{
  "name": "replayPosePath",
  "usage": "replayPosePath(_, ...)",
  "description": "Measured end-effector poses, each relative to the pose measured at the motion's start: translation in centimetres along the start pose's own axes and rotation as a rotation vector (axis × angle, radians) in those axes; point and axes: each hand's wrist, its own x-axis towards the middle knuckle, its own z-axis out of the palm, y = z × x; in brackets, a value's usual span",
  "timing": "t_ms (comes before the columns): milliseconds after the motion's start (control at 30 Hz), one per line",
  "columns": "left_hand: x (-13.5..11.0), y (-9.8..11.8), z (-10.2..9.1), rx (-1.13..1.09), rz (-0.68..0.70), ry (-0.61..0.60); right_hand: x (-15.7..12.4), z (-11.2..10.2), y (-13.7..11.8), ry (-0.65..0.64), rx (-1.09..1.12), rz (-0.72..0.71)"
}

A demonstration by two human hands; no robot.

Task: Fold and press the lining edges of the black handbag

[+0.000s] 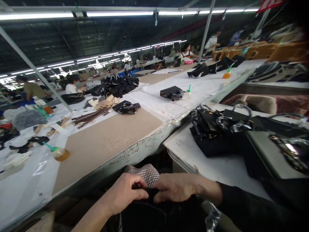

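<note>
Both hands are low in front of me, below the edge of the long work table [145, 146]. My left hand [126, 191] is curled, its fingers gripping the top edge of a black piece [145, 212] in my lap. My right hand [178, 187], in a black sleeve, pinches the same black piece from the other side. Just above the two hands a black-and-white checked cloth [145, 172] shows. What the black piece is I cannot make out.
A brown board [108, 141] covers the table ahead, with a glue bottle [58, 152] at its left. Black handbags with chain handles [217, 129] are piled on a side table at the right. More bags, straps and other workers fill the table farther back.
</note>
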Motion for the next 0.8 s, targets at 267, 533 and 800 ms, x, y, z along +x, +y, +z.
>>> replayPosePath(267, 0.3, -3.3, -2.3, -0.002, -0.255, -0.075, 0.1, -1.0, 1.7, -0.158, 0.009, 0.088)
replayPosePath(533, 0.9, -4.0, -1.9, 0.066, -0.22, -0.064, 1.8, -1.2, 3.1, -0.168, 0.071, 0.019)
replayPosePath(800, 0.4, -4.4, -2.0, 0.252, -0.068, -0.001, 6.8, 0.8, 2.8, -0.241, -0.063, -0.11)
